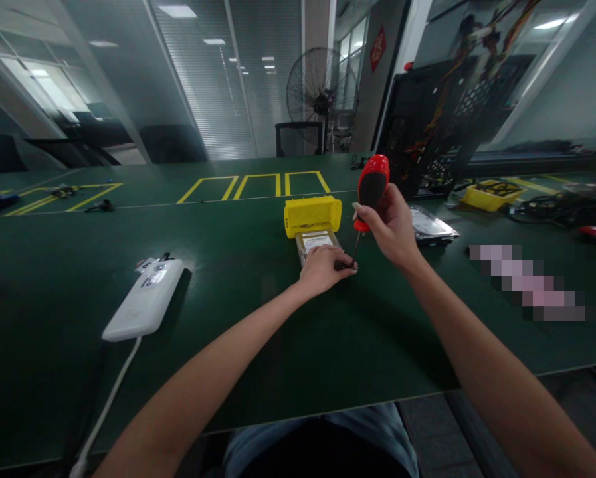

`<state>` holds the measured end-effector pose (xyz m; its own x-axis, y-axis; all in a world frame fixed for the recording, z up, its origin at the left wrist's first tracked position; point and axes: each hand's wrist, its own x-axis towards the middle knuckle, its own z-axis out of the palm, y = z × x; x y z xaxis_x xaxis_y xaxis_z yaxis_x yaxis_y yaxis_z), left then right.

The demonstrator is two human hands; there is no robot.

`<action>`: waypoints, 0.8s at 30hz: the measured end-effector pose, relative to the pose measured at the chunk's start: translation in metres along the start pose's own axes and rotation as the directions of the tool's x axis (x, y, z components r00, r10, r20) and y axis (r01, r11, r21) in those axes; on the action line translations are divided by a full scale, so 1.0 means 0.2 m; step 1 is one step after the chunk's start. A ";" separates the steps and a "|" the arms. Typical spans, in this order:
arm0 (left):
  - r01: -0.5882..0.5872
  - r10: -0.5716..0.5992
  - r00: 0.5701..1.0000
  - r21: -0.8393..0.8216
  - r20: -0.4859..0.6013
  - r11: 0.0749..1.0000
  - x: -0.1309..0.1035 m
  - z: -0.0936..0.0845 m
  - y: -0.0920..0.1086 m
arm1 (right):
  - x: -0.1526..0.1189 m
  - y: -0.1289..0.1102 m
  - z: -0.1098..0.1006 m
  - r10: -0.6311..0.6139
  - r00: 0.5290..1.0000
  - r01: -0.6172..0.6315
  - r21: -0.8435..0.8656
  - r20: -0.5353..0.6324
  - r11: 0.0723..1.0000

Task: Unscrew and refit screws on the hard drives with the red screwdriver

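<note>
My right hand (pixel 395 222) is closed around the handle of a red and black screwdriver (pixel 373 189). Its thin shaft points down, the tip ending beside the fingertips of my left hand (pixel 321 271). Those fingers are closed on a small dark piece (pixel 342 265), whose exact kind I cannot make out. Beneath and behind my left hand lies a hard drive (pixel 315 240) with a white label, partly hidden by the hand. Just beyond the drive, a yellow plastic bin (pixel 311 217) rests on the green table (pixel 238 265).
A white power bank (pixel 145 299) with a cable lies at left. On the right are another hard drive (pixel 432 226), an open black computer case (pixel 422 126) and a yellow tray (pixel 492 195) holding dark parts. A blurred pink item (pixel 529 282) lies nearer. The table edge runs before my lap.
</note>
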<state>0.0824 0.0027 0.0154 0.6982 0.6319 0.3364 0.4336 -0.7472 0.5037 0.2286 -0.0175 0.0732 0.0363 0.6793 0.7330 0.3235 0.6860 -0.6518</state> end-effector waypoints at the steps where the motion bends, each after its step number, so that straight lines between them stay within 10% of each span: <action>1: -0.003 0.003 1.000 0.001 -0.002 1.000 0.00 0.00 0.00 | 0.00 0.01 0.00 -0.002 1.000 0.002 -0.003 -0.005 1.000; 24: -0.014 0.014 0.999 0.014 -0.053 1.000 0.01 0.03 -0.03 | 0.01 0.00 0.00 -0.009 0.999 0.009 -0.001 -0.054 1.000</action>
<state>0.0841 0.0065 0.0078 0.6733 0.6311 0.3851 0.4318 -0.7585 0.4881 0.2288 -0.0159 0.0738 0.0841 0.6582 0.7481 0.3247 0.6917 -0.6451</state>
